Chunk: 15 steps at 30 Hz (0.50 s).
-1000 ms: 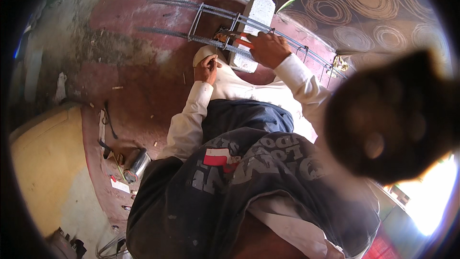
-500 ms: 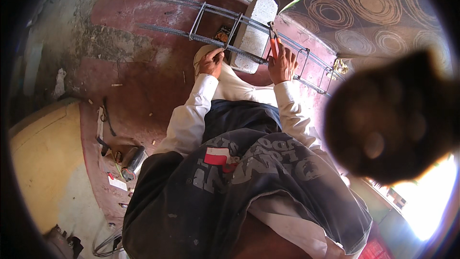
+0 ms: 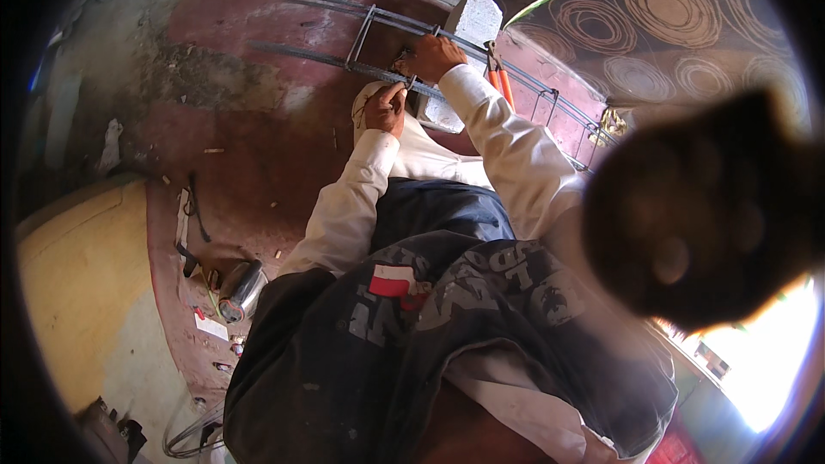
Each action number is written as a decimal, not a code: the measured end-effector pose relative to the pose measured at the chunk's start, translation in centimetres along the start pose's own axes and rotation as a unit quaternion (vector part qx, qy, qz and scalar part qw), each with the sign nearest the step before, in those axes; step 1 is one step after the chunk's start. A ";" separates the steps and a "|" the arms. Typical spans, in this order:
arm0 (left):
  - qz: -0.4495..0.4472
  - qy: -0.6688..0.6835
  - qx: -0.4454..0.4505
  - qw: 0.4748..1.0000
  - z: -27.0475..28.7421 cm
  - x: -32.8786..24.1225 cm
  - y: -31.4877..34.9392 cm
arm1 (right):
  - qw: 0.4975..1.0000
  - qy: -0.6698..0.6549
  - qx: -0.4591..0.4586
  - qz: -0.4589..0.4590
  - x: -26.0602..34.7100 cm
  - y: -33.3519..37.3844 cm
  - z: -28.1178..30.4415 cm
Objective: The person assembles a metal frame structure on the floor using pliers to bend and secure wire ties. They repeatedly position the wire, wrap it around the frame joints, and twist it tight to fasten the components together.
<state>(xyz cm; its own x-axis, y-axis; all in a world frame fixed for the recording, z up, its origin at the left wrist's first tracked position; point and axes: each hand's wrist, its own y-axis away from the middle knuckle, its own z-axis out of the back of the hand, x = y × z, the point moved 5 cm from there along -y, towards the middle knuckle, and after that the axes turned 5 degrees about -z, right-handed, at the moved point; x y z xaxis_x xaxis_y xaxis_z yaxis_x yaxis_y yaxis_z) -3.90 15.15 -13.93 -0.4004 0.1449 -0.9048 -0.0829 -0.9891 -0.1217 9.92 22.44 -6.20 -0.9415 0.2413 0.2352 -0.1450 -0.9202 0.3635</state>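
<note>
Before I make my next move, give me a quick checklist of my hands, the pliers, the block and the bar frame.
1. Left hand at the frame: ok, fingers at its near bars.
2. Right hand clear of the pliers: ok, it is at the frame's far bars, left of them.
3. Pliers in a grip: not ok, they rest at the frame's far bars, right of the block.
4. Block under the frame: ok, the bars cross over it.
5. Anything small in either grip: cannot tell, the fingers hide it.
</note>
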 end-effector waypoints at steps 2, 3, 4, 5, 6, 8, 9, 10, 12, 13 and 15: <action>-0.001 -0.006 -0.008 1.000 0.3 0.1 0.2 | 0.999 -0.026 -0.008 0.016 -0.6 -1.2 -1.8; -0.010 -0.008 -0.013 1.000 0.2 0.3 0.2 | 1.000 -0.027 0.006 0.010 -0.5 -0.9 -1.5; -0.020 -0.011 -0.017 1.000 0.2 0.4 0.2 | 0.999 -0.029 0.019 0.003 -0.5 -0.6 -1.2; -0.021 -0.011 -0.023 0.999 0.2 0.6 0.3 | 0.999 -0.030 0.033 -0.004 -0.3 -0.5 -1.0; -0.025 -0.009 -0.026 0.999 0.1 0.5 0.3 | 0.999 -0.021 0.038 -0.009 -0.3 -0.4 -0.7; -0.034 -0.057 -0.006 0.998 -0.1 0.3 0.1 | 0.999 -0.002 0.050 -0.020 -0.4 -0.2 -0.4; -0.040 -0.105 0.017 0.993 -0.3 0.4 -0.2 | 0.997 -0.024 0.066 0.008 -0.2 -0.2 -0.3; -0.046 -0.154 0.040 0.986 -0.4 0.5 -0.3 | 0.995 -0.045 0.083 0.036 -0.1 -0.1 -0.1; -0.089 -0.207 0.022 0.974 -0.3 0.5 0.2 | 0.985 -0.068 0.106 0.119 0.0 0.2 0.1; -0.110 -0.234 0.012 0.966 -0.3 0.5 0.5 | 0.976 -0.070 0.112 0.174 -0.1 0.4 0.0; -0.118 -0.273 0.057 0.953 -0.7 0.0 -0.2 | 0.967 -0.080 0.122 0.209 -1.8 -0.1 -1.0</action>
<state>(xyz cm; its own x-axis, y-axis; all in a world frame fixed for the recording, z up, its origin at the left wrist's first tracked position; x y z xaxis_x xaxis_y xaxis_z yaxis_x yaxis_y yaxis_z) -3.24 15.36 -14.24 -0.7710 0.3851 -0.5072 -0.3147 -0.9228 -0.2224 11.34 21.76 -7.53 -0.8403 -0.0733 0.5371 0.3323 -0.8525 0.4036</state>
